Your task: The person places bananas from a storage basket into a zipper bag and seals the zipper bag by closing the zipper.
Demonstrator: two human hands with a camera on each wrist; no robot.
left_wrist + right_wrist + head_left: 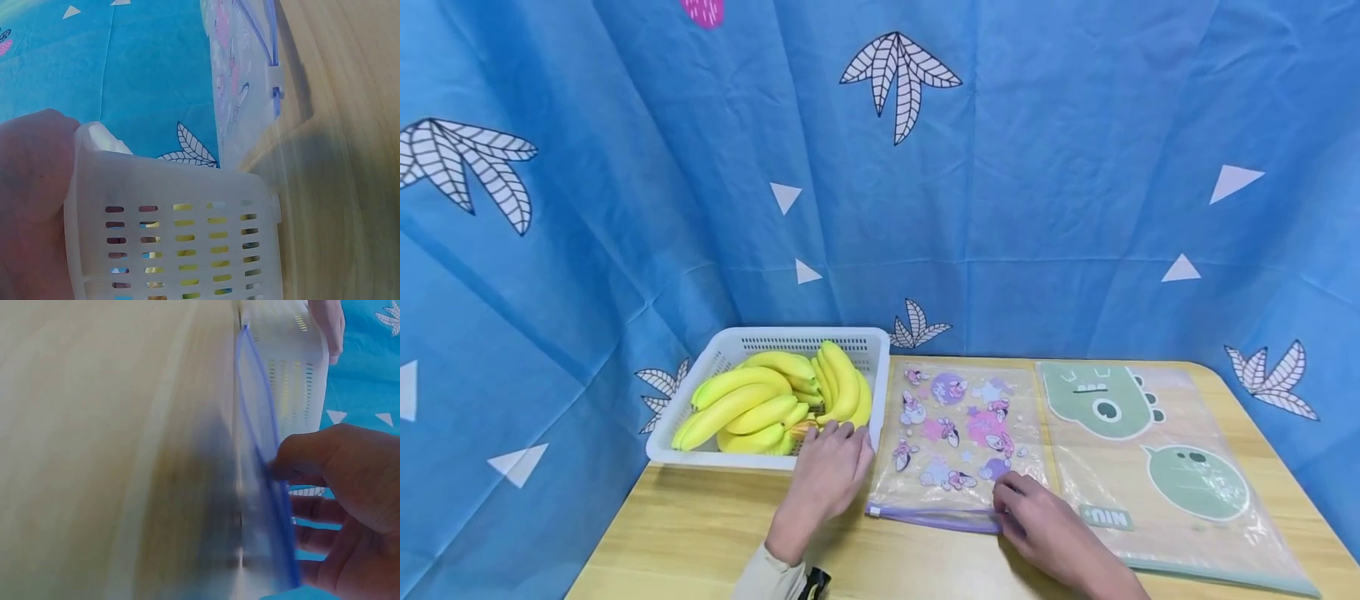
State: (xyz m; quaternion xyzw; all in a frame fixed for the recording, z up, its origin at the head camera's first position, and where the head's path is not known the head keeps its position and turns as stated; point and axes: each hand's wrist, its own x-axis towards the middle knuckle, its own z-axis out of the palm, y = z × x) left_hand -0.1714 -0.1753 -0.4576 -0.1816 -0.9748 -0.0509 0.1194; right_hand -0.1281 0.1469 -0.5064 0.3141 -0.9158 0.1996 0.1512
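Note:
My left hand (835,467) lies over the front right corner of a white plastic basket (658,446), close to the stems of the bananas (752,404). In the left wrist view the hand (34,187) is at the basket's rim, its fingertips hidden; I cannot tell whether they hold anything. My right hand (1045,529) pinches the purple zip edge of a clear printed zip bag (955,433) near its right end. In the right wrist view the thumb is in front of the purple edge (284,519), with fingers behind. The two lips of the bag's mouth stand apart. A white slider (874,510) sits at the left end.
A larger clear zip bag (1157,467) with green cartoon prints lies flat on the wooden table (700,533), right of the purple-edged bag. Behind the table hangs a blue curtain (1037,208) with leaf and triangle prints. The basket stands at the table's left.

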